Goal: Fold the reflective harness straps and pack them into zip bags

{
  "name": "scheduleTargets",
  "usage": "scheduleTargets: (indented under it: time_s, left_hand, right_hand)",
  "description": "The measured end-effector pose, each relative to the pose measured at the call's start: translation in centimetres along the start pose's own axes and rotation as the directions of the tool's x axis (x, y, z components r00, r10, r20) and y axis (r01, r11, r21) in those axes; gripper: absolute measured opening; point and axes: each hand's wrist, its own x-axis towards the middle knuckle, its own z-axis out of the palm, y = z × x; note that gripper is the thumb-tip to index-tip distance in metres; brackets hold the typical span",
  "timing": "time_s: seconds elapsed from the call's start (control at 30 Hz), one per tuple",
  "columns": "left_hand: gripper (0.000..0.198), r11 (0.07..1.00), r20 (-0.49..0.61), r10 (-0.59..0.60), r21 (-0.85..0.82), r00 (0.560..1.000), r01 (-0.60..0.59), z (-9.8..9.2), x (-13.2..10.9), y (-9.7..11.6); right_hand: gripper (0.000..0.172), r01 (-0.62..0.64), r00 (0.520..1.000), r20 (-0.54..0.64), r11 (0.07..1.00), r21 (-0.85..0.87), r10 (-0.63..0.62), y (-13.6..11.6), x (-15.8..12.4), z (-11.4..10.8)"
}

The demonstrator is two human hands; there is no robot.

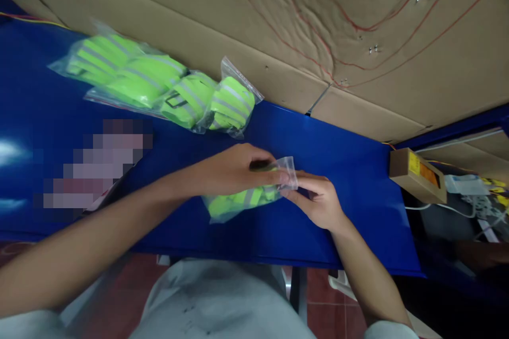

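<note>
My left hand (pixel 234 169) lies over a clear plastic bag (pixel 242 198) that holds a neon-green band with grey reflective stripes. Its fingers are closed on the bag's top near the opening. My right hand (pixel 318 198) pinches the bag's open mouth from the right side. The bag rests on the blue table (pixel 338 159) in front of me. Both hands touch the same bag.
A row of several filled bags of green bands (pixel 155 82) lies at the back left of the table. A cardboard wall (pixel 278 16) stands behind. A small cardboard box (pixel 417 175) sits at the table's right end, with cables beyond it.
</note>
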Motion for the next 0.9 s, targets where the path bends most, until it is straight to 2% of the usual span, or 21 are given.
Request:
scheduleTargets:
  time_s: [0.03, 0.07, 0.13, 0.17, 0.23, 0.3, 0.33, 0.4, 0.47, 0.57, 0.77, 0.9]
  left_hand:
    - [0.051, 0.996, 0.039, -0.007, -0.089, 0.999, 0.010, 0.2, 0.1, -0.5]
    - [0.051, 0.983, 0.032, -0.007, -0.182, 0.999, 0.012, 0.4, 0.1, -0.9]
    - [0.049, 0.938, -0.074, -0.033, -0.347, 0.997, 0.005, 0.9, 0.1, -1.7]
    - [0.047, 0.911, -0.127, -0.055, -0.411, 0.990, -0.002, 1.1, 0.1, -1.9]
    - [0.042, 0.859, -0.198, -0.100, -0.511, 0.975, -0.015, 1.2, 0.0, -2.1]
    - [0.039, 0.817, -0.241, -0.140, -0.576, 0.960, -0.025, 1.1, 0.1, -2.0]
    - [0.038, 0.804, -0.257, -0.160, -0.595, 0.953, -0.025, 1.0, 0.1, -1.9]
    - [0.037, 0.792, -0.276, -0.198, -0.610, 0.940, -0.012, 0.7, 0.1, -1.7]
    - [0.036, 0.793, -0.295, -0.197, -0.608, 0.935, -0.025, 0.5, 0.2, -1.8]
    - [0.032, 0.798, -0.345, -0.139, -0.594, 0.928, -0.101, 0.5, 0.4, -2.3]
    - [0.026, 0.813, -0.428, -0.109, -0.558, 0.897, -0.167, 0.7, 0.4, -2.8]
    - [0.024, 0.803, -0.470, -0.111, -0.562, 0.876, -0.200, 1.0, 0.3, -2.4]
  right_hand:
    - [0.023, 0.007, 0.999, -0.048, 0.998, -0.058, -0.010, -0.1, 0.1, 0.0]
    - [0.031, -0.008, 0.995, -0.104, 0.993, -0.120, -0.005, 0.0, 0.2, -0.1]
    - [0.043, -0.109, 0.978, -0.195, 0.979, -0.175, 0.074, 0.2, 0.6, -0.3]
    - [0.040, -0.181, 0.968, -0.199, 0.973, -0.145, 0.151, 0.4, 0.7, -0.4]
    - [0.027, -0.328, 0.939, -0.121, 0.945, -0.017, 0.323, 0.9, 1.0, -0.7]
    - [0.038, -0.427, 0.902, -0.030, 0.901, 0.082, 0.430, 1.2, 1.3, -0.8]
    - [0.041, -0.440, 0.896, -0.024, 0.893, 0.094, 0.444, 1.3, 1.3, -0.9]
    - [0.039, -0.397, 0.913, -0.089, 0.917, 0.023, 0.398, 1.2, 1.3, -1.0]
    - [0.029, -0.308, 0.947, -0.139, 0.943, -0.130, 0.290, 1.0, 1.2, -1.1]
    - [0.011, -0.216, 0.973, -0.133, 0.942, -0.257, 0.187, 0.8, 1.0, -1.4]
    - [0.013, -0.321, 0.943, -0.108, 0.946, -0.049, 0.314, 1.3, 0.9, -1.8]
    - [0.013, -0.340, 0.932, -0.121, 0.940, 0.034, 0.342, 1.1, 0.8, -1.8]
